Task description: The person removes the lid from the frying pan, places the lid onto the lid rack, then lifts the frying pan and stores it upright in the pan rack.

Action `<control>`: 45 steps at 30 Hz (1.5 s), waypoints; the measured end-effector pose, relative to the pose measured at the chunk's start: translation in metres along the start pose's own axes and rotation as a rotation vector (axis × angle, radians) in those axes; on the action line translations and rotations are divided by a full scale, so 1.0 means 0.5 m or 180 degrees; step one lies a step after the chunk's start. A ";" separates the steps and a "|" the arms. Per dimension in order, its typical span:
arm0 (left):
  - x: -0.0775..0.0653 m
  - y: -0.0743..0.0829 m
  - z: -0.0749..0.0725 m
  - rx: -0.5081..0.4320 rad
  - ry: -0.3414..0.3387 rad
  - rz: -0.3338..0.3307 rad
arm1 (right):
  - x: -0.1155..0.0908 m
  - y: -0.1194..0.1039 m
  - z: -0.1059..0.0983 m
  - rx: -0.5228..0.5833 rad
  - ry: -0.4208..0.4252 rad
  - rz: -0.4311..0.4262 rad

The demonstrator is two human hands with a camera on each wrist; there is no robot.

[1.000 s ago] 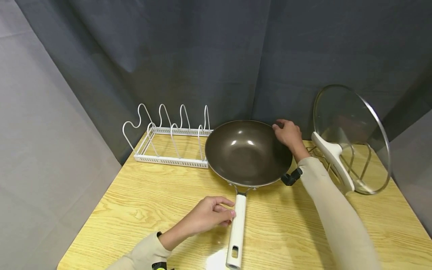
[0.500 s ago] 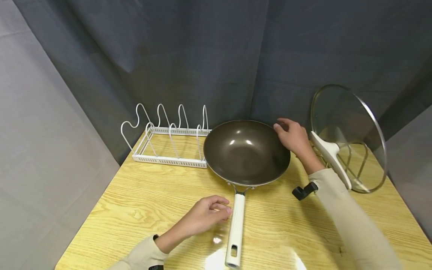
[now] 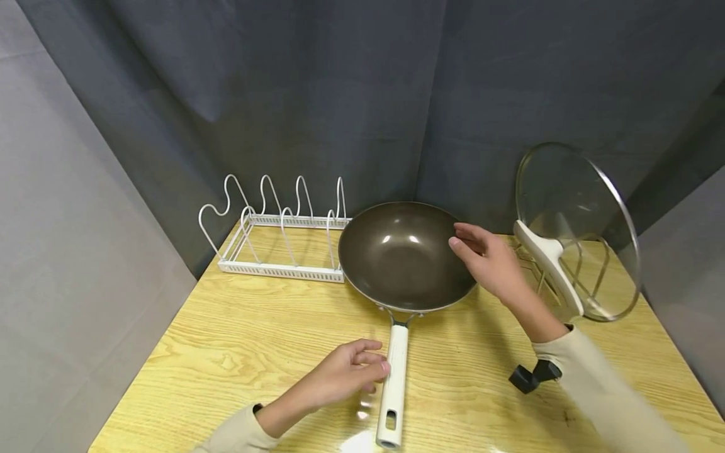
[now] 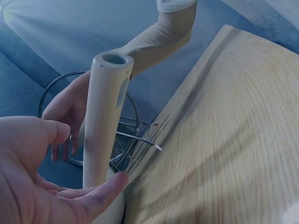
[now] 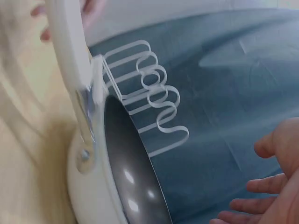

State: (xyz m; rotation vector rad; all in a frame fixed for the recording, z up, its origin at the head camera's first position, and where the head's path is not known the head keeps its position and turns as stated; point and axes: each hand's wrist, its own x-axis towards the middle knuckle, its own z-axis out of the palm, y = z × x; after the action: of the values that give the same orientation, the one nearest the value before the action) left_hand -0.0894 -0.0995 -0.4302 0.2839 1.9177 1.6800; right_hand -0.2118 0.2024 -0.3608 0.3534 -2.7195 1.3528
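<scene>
A dark-coated wok (image 3: 404,264) with a white handle (image 3: 394,384) sits on the wooden table, its handle toward me. Beside the handle my left hand (image 3: 348,374) has its fingers and thumb loosely spread; in the left wrist view they stand around the handle (image 4: 103,126) without closing on it. At the wok's right side my right hand (image 3: 489,261) hovers over the rim with relaxed fingers. The right wrist view shows that hand (image 5: 275,186) apart from the wok (image 5: 135,186), holding nothing.
Left of the wok stands a white wire rack (image 3: 283,272), close to its rim. A glass lid (image 3: 595,233) with a white handle leans upright in a wire stand (image 3: 535,267) on the right. A dark curtain (image 3: 340,94) hangs behind the table (image 3: 238,333).
My right hand has come off the wok's far right rim and drawn back toward me. The left hand stays beside the handle, slightly lower. The view has shifted slightly.
</scene>
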 end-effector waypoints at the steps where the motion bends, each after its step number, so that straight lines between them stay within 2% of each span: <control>1: -0.002 0.000 0.001 -0.0023 -0.0032 -0.0008 | -0.010 -0.002 0.003 0.0038 -0.0029 0.0001; 6: -0.009 -0.003 0.006 -0.0076 -0.0170 -0.0054 | -0.053 -0.010 0.022 0.0239 -0.0189 -0.0027; 11: -0.011 -0.008 0.009 -0.0076 -0.0316 -0.0058 | -0.089 -0.016 0.039 0.0280 -0.0259 -0.0097; 19: -0.007 -0.007 0.020 -0.0035 -0.0296 -0.0111 | -0.134 -0.018 0.072 0.0738 -0.0491 0.0023; 28: -0.003 -0.006 0.021 -0.0058 -0.0392 -0.0038 | -0.156 0.004 0.112 0.1096 -0.0845 0.0505; 33: -0.003 -0.004 0.019 -0.0042 -0.0427 -0.0023 | -0.162 0.018 0.137 0.1479 -0.1141 0.0855; 38: -0.002 -0.003 0.020 -0.0076 -0.0484 0.0013 | -0.167 0.030 0.163 0.1768 -0.1381 0.1092; 45: 0.000 -0.003 0.024 -0.0175 -0.0450 -0.0001 | -0.161 0.043 0.209 0.2568 -0.1809 0.1329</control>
State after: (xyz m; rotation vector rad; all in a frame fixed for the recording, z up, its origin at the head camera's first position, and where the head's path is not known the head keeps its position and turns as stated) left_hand -0.0828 -0.0896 -0.4324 0.3705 1.7656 1.6636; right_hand -0.1361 0.1452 -0.4549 0.2371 -2.5557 2.8412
